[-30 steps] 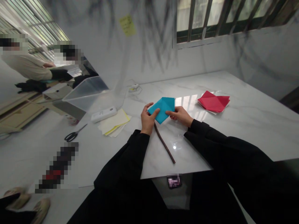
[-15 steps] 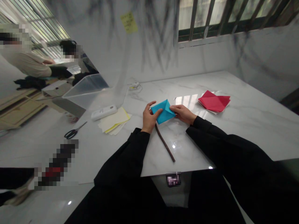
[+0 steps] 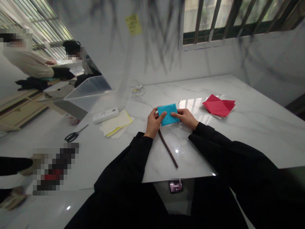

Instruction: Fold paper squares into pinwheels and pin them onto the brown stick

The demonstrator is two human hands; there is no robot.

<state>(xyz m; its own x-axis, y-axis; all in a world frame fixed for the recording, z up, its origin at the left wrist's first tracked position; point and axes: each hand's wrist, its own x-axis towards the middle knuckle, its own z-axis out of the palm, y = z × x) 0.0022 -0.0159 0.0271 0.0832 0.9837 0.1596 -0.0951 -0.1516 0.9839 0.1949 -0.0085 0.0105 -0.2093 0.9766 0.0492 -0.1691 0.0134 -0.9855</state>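
Observation:
A folded blue paper (image 3: 169, 120), shaped like a small envelope, is held above the table between both hands. My left hand (image 3: 153, 122) grips its left side, thumb lying on the face that is towards me. From the right, my right hand (image 3: 187, 117) pinches the opposite edge, its thumb pressed on the same face. The fingers behind the paper are mostly hidden. Below the hands a thin dark brown stick (image 3: 168, 148) lies slanted on the white marbled table (image 3: 202, 152).
Red paper sheets (image 3: 219, 106) lie to the right. At left are cream and yellow papers (image 3: 116, 124), a white oblong device (image 3: 106, 115), black-handled scissors (image 3: 72, 136) and a clear plastic box (image 3: 89, 92). Two people sit at the far left. A cable (image 3: 138, 89) lies by the wall.
The blue paper's raised flap has been folded down, so it now looks like a flat rectangle. My right thumb has moved left onto its face.

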